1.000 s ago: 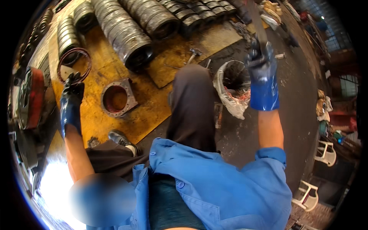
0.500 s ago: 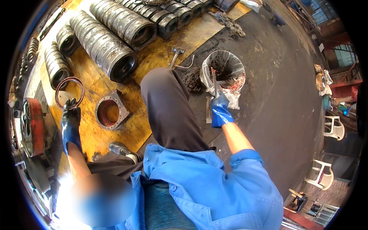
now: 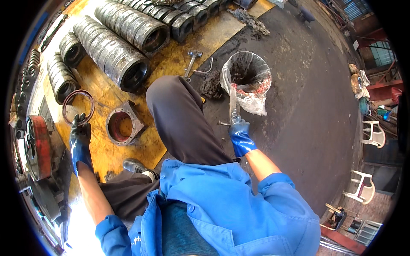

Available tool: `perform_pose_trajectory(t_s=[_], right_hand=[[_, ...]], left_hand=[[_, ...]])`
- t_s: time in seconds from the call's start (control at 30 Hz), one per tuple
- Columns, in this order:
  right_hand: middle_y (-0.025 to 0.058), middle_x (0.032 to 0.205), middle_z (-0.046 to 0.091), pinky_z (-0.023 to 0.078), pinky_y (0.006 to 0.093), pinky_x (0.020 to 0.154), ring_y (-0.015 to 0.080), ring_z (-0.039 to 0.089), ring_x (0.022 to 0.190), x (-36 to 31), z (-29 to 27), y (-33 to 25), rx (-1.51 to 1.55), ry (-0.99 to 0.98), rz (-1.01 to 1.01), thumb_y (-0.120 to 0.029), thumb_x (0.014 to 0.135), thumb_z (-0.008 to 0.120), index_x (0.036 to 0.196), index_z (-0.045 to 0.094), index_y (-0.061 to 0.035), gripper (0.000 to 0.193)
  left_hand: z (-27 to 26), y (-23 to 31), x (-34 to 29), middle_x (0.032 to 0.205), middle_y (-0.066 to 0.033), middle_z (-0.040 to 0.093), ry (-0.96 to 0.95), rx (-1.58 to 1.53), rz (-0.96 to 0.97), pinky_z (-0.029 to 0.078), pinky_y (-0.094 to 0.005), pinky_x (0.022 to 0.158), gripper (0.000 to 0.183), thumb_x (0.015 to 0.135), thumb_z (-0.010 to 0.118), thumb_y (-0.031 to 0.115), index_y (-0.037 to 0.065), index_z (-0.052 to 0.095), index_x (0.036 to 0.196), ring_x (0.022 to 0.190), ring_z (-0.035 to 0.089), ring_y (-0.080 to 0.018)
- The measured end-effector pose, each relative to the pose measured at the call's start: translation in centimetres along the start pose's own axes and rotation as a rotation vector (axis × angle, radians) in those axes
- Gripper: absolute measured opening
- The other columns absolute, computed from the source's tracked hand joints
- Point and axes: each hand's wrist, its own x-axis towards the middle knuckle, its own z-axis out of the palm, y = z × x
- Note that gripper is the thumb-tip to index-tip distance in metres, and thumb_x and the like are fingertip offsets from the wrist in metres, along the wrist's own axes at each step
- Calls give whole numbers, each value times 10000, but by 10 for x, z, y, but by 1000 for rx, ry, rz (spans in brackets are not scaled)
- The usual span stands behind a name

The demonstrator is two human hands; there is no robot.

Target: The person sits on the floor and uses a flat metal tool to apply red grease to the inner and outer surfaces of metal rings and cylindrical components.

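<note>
Flanged housing (image 3: 137, 124) on yellow sheet (image 3: 147, 147)

Gloves (image 3: 81, 149): blue, fingers (image 3: 77, 124) black-smudged. Ring (image 3: 64, 106), left: reddish-brown. Flat tool (image 3: 233, 100), right: grey, reddish-tipped. Sheet (image 3: 147, 151), left: yellow, dark-blotched.

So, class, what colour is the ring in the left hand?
Dark reddish-brown; the ring in the left hand shows best in the head view.

Gloves (image 3: 242, 138) and jacket (image 3: 260, 213) are blue, trousers (image 3: 175, 119) dark
</note>
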Motion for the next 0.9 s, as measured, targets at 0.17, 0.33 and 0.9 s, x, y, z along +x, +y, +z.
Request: perform_pose_trajectory(t_s=[0.17, 0.33, 0.9], right_hand=[[152, 1037, 622, 487, 476, 643, 328, 640, 782, -27, 22, 21, 33, 182, -74, -109, 749, 575, 1394, 354, -52, 685], [104, 922, 623, 472, 292, 520, 167, 620, 692, -43, 19, 43, 890, 469, -90, -148, 757, 620, 1321, 459, -59, 593], [-60, 624, 480, 356, 246, 452, 73, 424, 493, -75, 136, 163, 2551, -228, 489, -326, 913, 528, 961, 621, -121, 229]], left_hand=[[-9, 23, 0, 1184, -99, 635, -23, 69, -6, 491, -245, 775, 498, 900, 584, 138, -35, 416, 1336, 957, 628, -137], [-11, 39, -6, 1224, -116, 609, -60, -29, -102, 477, -241, 838, 486, 905, 572, 100, -33, 407, 1342, 1034, 606, -152], [-21, 65, -1, 1206, -148, 606, 8, -1137, -309, 515, -358, 876, 357, 907, 589, 221, 61, 553, 1224, 1077, 596, -263]])
